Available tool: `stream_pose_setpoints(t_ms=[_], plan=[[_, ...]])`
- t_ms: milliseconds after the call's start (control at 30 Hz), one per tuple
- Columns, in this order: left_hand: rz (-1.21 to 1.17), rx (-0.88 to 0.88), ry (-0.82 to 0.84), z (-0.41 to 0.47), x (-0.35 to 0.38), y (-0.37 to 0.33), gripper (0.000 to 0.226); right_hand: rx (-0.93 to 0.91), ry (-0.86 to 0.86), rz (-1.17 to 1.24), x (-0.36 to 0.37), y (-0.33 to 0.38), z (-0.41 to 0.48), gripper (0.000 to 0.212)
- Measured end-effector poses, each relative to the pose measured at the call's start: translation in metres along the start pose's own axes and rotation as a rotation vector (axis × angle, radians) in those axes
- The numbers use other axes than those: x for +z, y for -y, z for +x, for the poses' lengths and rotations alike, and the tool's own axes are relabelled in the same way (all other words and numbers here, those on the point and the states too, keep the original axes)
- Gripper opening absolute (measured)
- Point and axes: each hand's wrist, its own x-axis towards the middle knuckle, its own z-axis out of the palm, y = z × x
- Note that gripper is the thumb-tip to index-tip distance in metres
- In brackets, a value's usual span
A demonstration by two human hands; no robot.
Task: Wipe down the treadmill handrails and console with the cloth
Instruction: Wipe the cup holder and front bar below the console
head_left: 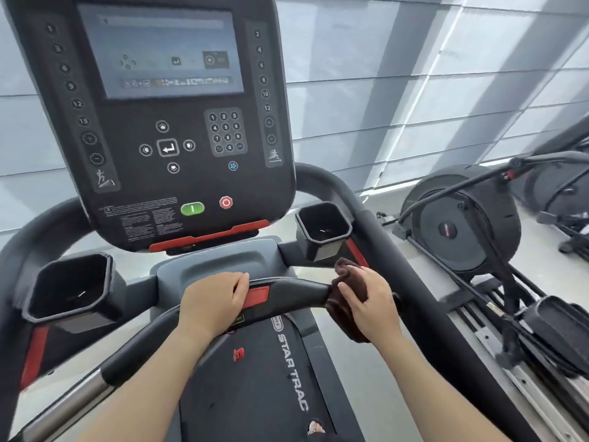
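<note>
Brown cloth (342,301) under right hand (366,298).

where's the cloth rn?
Head view, right of centre: the dark brown cloth is bunched under the right hand, wrapped over the front crossbar, just below the right cup holder.

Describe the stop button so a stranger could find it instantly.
Start at the big black console with its screen. Drop to its bottom edge, just above the red strip. The stop button is the small red octagon there, right of the green oval start button.
</note>
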Motion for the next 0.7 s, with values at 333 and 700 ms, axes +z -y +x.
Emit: stream_pose_setpoints(t_ms=[333, 700], plan=[[-0.066, 0.043, 0.021, 0.004, 0.006, -0.070, 0.025, -0.321, 0.015, -0.011, 0.027, 0.034, -0.001, 0.052], [0.119, -0.010, -0.183, -0.010, 0.033, -0.088, 0.031, -0.209, -0.002, 0.031, -0.018, -0.068, 0.008, 0.044]])
